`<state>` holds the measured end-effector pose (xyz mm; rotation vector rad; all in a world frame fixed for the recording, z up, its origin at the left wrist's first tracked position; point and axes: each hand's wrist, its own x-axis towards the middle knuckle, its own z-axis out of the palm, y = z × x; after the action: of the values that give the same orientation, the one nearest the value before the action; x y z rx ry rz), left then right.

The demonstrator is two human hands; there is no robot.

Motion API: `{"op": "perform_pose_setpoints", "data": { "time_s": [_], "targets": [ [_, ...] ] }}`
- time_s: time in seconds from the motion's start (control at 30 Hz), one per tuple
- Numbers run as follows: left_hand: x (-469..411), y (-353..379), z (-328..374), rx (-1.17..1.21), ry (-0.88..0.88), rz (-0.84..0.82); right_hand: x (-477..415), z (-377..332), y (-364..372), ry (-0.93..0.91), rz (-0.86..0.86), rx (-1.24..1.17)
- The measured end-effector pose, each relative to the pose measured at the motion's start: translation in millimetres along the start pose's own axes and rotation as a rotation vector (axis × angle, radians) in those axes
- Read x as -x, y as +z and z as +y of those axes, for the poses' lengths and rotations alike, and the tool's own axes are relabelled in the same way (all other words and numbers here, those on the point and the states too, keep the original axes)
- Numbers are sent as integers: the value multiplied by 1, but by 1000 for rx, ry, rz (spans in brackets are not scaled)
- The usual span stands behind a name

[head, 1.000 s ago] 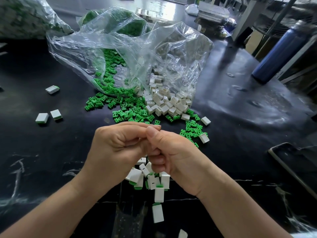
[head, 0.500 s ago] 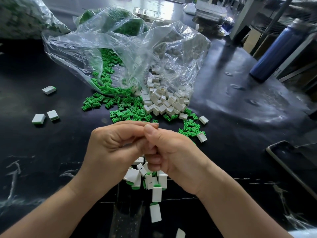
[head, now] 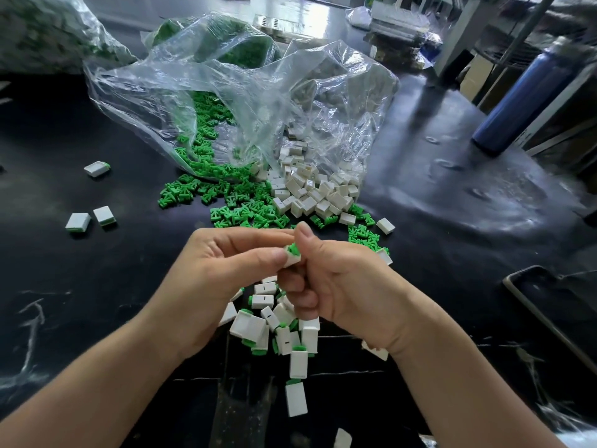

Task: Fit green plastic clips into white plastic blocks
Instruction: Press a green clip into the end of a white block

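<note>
1. Green clip (head: 293, 248) pokes from a small white block (head: 292, 259), held between our hands above the glossy black table (head: 420, 195).
2. Our left hand (head: 223, 279) pinches the block, thumb against curled fingers; our right hand (head: 342, 286), fingers clenched, pinches the clip.
3. Below we see boxy assembled blocks (head: 274, 324) heaped; a crinkled clear bag (head: 258, 92) lies beyond.

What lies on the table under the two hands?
A heap of white blocks with green ends lies on the black table below the left hand and right hand, which pinch a single block. The hands cover part of the heap, so its whole size is hidden.
</note>
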<state>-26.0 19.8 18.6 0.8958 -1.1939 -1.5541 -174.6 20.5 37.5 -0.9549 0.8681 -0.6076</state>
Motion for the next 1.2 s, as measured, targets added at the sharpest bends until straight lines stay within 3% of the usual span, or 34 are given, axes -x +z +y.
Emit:
{"op": "perform_pose_setpoints", "data": {
  "time_s": [0.57,0.87,1.2],
  "targets": [
    [3,3,3,29,-40,-2,-1,4,0,-52,-40,82],
    [4,8,7,21,42,-23,-2,0,-2,-19,-80,-98],
    [4,7,4,1,20,27,-5,3,-1,29,-57,-75]
  ]
}}
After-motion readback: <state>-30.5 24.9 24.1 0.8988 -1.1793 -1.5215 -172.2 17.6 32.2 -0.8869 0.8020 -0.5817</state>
